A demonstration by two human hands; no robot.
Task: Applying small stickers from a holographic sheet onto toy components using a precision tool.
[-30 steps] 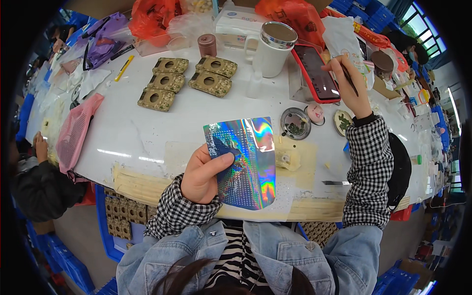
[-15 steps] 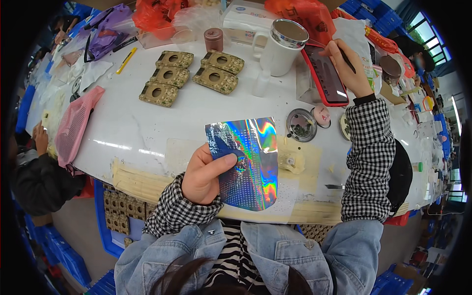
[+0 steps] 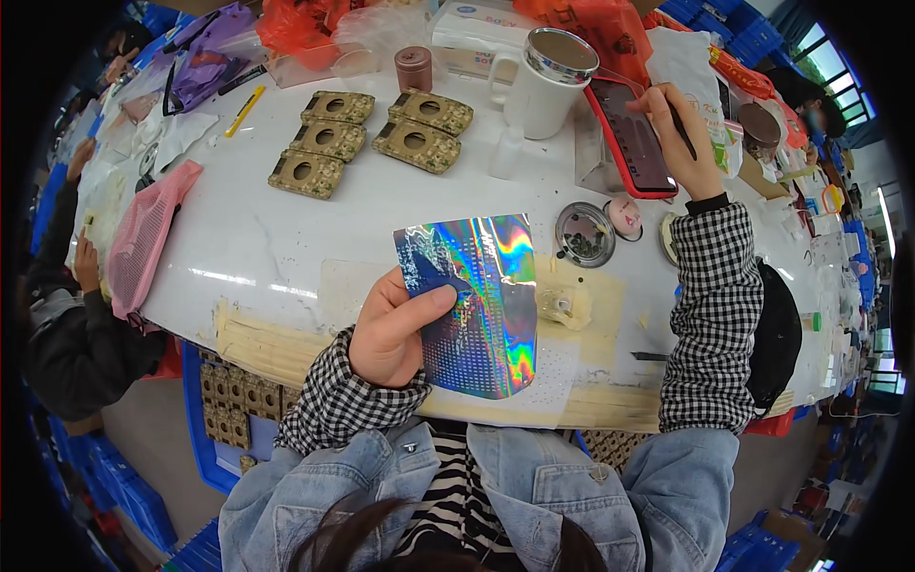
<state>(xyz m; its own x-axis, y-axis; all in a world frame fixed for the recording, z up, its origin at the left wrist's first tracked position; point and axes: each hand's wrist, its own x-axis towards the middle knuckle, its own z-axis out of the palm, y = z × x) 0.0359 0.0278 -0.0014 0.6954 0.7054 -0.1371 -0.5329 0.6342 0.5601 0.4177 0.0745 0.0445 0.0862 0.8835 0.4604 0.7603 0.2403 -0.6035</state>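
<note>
My left hand (image 3: 396,329) pinches a shiny holographic sheet (image 3: 500,315) near its left edge, thumb on top, holding it tilted above the table's front. Rows of small square marks cover the sheet. At the right, my right hand (image 3: 688,143) is closed round a slim dark tool (image 3: 683,132), perhaps tweezers; its tip is hard to make out. That hand is over the right edge of a red-cased phone (image 3: 629,143) with a dark screen. Several camouflage-patterned toy tank hull parts (image 3: 416,145), each with a round hole, lie in two groups at the back left.
Behind stand a white mug (image 3: 541,100) with a steel rim and a brown jar (image 3: 414,71). Round dishes (image 3: 584,235) lie right of the sheet, near a yellowish taped patch (image 3: 569,305). A pink mesh bag (image 3: 152,238) and another person's hand (image 3: 87,262) are at the left.
The sheet has shifted slightly away from me with my left hand. My right hand has moved slightly right and down by the phone. At the left, the other person's raised arm has come into view.
</note>
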